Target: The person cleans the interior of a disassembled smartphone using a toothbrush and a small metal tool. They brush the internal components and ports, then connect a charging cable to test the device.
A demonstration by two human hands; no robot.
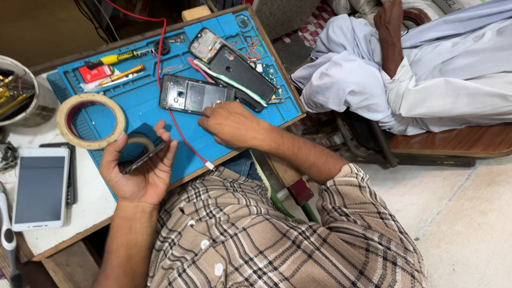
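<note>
My left hand (140, 169) holds a dark phone (140, 151) on edge over the blue work mat (133, 98), fingers curled around it. My right hand (230, 124) rests on the mat, its fingers touching the lower edge of an opened dark phone frame (193, 95). A small roll of tape (140, 140) sits just behind the held phone.
A large tape roll (88, 120) lies at the mat's left. More phone parts (234, 64), a yellow-handled screwdriver (114, 57) and a red cable (160, 53) lie on the mat. A white phone (40, 188) is on the table at the left. Another person in white (405, 69) sits at the right.
</note>
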